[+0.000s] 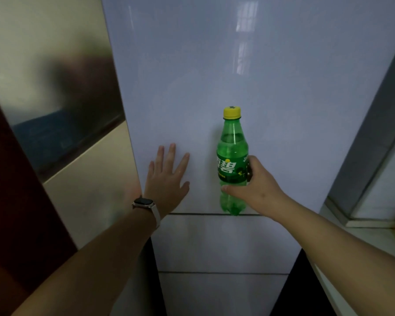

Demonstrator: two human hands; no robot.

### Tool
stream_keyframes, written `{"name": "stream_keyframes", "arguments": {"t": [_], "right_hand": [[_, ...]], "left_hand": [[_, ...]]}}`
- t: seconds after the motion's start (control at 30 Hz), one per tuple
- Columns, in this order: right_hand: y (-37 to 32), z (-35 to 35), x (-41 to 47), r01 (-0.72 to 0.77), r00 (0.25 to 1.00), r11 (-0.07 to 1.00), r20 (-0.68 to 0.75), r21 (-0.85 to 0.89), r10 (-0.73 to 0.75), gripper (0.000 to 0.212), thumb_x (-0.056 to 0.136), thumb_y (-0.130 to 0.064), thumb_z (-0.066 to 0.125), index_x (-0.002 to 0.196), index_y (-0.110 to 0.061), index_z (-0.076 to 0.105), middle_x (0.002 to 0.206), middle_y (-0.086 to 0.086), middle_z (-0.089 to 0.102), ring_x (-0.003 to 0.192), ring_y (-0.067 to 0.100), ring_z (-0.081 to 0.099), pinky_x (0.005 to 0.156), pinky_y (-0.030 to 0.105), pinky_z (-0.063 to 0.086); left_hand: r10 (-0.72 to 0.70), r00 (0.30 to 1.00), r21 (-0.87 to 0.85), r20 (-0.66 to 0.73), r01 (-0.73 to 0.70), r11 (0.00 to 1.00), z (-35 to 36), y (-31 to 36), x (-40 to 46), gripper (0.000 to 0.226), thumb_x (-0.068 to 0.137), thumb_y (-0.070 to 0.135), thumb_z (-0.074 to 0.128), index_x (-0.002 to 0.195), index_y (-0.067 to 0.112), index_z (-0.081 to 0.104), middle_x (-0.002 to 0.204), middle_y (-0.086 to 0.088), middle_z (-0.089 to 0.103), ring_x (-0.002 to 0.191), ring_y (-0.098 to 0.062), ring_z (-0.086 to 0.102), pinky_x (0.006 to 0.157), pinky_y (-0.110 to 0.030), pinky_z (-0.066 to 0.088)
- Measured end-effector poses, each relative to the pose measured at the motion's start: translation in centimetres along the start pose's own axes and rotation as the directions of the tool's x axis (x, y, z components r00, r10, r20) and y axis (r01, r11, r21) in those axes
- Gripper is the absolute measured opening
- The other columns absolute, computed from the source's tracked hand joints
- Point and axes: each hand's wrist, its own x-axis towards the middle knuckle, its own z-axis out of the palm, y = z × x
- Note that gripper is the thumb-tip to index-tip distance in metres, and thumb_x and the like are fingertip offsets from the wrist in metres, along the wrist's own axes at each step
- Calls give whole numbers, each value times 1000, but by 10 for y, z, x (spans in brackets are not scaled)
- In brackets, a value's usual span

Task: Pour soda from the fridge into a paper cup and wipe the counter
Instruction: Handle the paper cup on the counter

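Right hand [255, 188] grips capped, part-full soda bottle [232, 165].

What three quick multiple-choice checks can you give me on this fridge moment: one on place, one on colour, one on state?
1. Where is the left hand?
A. Flat against the fridge door
B. Around the bottle's neck
C. Down on the counter

2. What colour is the cap of the soda bottle?
A. Green
B. White
C. Yellow

3. In what state is the bottle?
A. Cap off and tipped to pour
B. Capped and upright, gripped by the right hand
C. Lying on a fridge shelf

Answers:
1 A, the palm and spread fingers lie on the pale door panel, left of the bottle.
2 C, the cap is yellow above a green body.
3 B, the cap sits on the neck and the right hand wraps the labelled lower body, with the bottle standing vertical in front of the door.
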Motion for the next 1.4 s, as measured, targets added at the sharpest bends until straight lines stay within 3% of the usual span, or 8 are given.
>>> {"name": "stream_keyframes", "arguments": {"t": [0.2, 0.4, 0.47, 0.63, 0.8, 1.03, 1.17, 1.4], "right_hand": [[-2, -2, -3, -1, 1000, 1000, -28, -10, 1, 64, 68, -31, 86, 119, -32, 46, 103, -14, 62, 92, 0, 60, 81, 27, 52], [-10, -18, -18, 16, 999, 1000, -49, -7, -16, 63, 71, -29, 84, 120, -32, 45, 103, -13, 60, 90, -2, 59, 71, 16, 47], [-13, -25, -23, 19, 998, 1000, -64, -16, -20, 63, 71, -30, 84, 120, -32, 44, 102, -13, 60, 90, -3, 59, 70, 16, 47], [-15, -42, -34, 18, 993, 999, -112, -33, -22, 65, 70, -32, 83, 120, -34, 43, 102, -14, 60, 90, -1, 59, 77, 24, 51], [-13, -55, -46, 8, 989, 1000, -149, -7, -9, 65, 69, -32, 84, 122, -33, 45, 101, -17, 63, 88, -6, 61, 77, 23, 54], [0, -75, -66, -56, 979, 998, -200, -17, 51, 65, 66, -38, 82, 121, -33, 48, 99, -19, 65, 86, -9, 62, 76, 23, 55], [15, -85, -81, -120, 959, 993, -263, -23, 109, 67, 57, -47, 79, 116, -34, 49, 96, -17, 67, 85, -4, 64, 79, 33, 57], [45, -101, -108, -159, 923, 987, -355, 2, 149, 76, 57, -55, 76, 123, -29, 49, 109, -15, 64, 99, -3, 61, 88, 31, 53]], "left_hand": [[-15, 994, -112, -111, 3, 994, -14, 4, 3, 58, 81, 36, 57, 134, 13, 57, 146, -25, 42, 132, -48, 38, 99, -58, 40], [-38, 952, -383, -305, -86, 920, -53, 34, 16, 37, 85, 36, 55, 103, 7, 70, 93, -7, 71, 82, -25, 65, 67, -37, 55], [-81, 968, -579, -236, -73, 812, -68, 51, 18, 38, 84, 43, 54, 105, 14, 69, 91, 2, 69, 81, -15, 63, 69, -30, 53], [-7, 996, -931, 89, 86, 354, -94, 91, 28, 49, 74, 50, 70, 115, 27, 58, 102, 6, 64, 84, -1, 61, 65, -14, 47], [110, 977, -978, 184, 171, 121, -101, 128, 41, 68, 65, 50, 78, 123, 26, 54, 112, 4, 67, 99, -15, 66, 89, -39, 55], [224, 941, -964, 255, 266, -21, -90, 171, 45, 67, 62, 32, 86, 121, 21, 56, 110, -1, 71, 105, -21, 68, 94, -52, 53], [269, 924, -957, 270, 289, -35, -81, 196, 44, 66, 61, 36, 85, 119, 24, 57, 108, 0, 71, 103, -21, 68, 92, -52, 53], [332, 907, -955, 259, 291, -50, -64, 244, 42, 55, 59, 35, 83, 110, 29, 62, 99, 3, 73, 95, -19, 70, 87, -50, 56]]}}
